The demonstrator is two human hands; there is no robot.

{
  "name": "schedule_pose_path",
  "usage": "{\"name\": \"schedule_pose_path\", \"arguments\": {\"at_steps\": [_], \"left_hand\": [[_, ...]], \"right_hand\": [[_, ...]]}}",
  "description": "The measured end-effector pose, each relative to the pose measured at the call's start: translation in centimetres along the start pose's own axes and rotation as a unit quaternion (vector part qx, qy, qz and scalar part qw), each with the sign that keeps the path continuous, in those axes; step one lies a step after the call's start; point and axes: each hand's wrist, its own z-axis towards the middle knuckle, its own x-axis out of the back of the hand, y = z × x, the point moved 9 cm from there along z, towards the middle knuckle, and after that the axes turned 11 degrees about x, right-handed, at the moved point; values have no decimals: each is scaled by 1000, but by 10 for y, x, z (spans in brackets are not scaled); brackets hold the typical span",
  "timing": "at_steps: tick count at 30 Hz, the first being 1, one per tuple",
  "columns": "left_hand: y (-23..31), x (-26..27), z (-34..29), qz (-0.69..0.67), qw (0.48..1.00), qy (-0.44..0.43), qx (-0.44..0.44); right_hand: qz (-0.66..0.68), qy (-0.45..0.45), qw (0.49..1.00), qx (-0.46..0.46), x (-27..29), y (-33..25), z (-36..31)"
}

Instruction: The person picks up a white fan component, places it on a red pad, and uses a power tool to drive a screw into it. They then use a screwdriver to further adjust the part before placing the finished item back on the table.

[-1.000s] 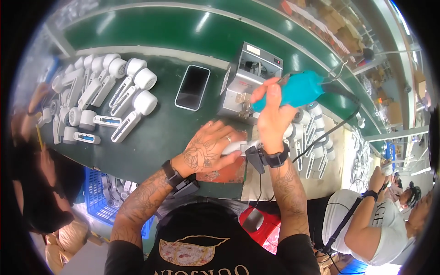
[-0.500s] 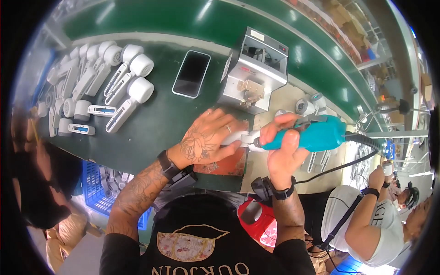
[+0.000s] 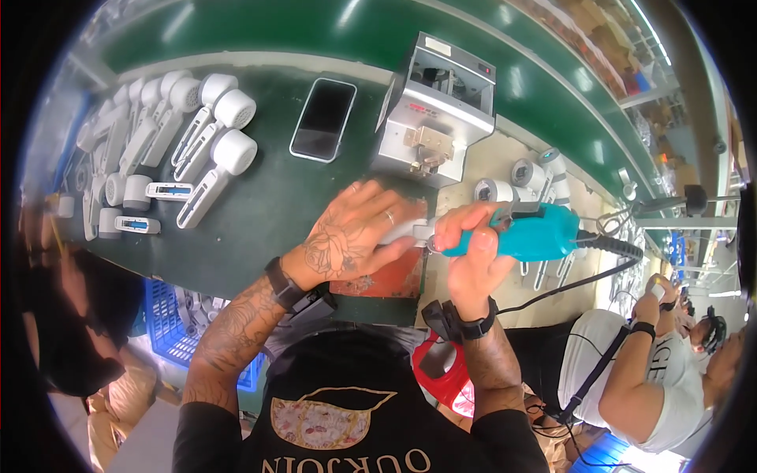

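Observation:
My left hand lies over a red-brown pad, its fingers curled round a white plastic piece that they partly cover. My right hand is wrapped round a teal corded electric screwdriver, held almost level. The tool's tip end meets the white piece between the two hands; the exact contact point is hidden by fingers.
Several white handheld units with round heads crowd the bench's left side. A phone and a grey metal machine stand behind my hands. More white units lie at right. A blue basket sits below left; a co-worker is at right.
My right hand and the screwdriver have shifted slightly left, closer to my left hand. The whole view has also moved a little. Both hands keep their grips.

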Motion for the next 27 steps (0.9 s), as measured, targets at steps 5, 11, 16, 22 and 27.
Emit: {"name": "schedule_pose_path", "arguments": {"at_steps": [5, 11, 16, 22, 27], "left_hand": [[23, 7, 5, 30, 999, -30, -12], [33, 0, -14, 43, 997, 3, -66], [44, 11, -46, 150, 985, -6, -79], [-62, 144, -88, -175, 938, 208, 217], [-191, 269, -171, -427, 690, 516, 273]], "right_hand": [[10, 14, 1000, -3, 10, -11, -11], [17, 83, 995, -57, 24, -6, -24], [91, 127, 987, 31, 20, -68, -21], [47, 219, 973, 56, 51, -78, -59], [-1, 193, 981, -8, 56, -60, -73]]}}
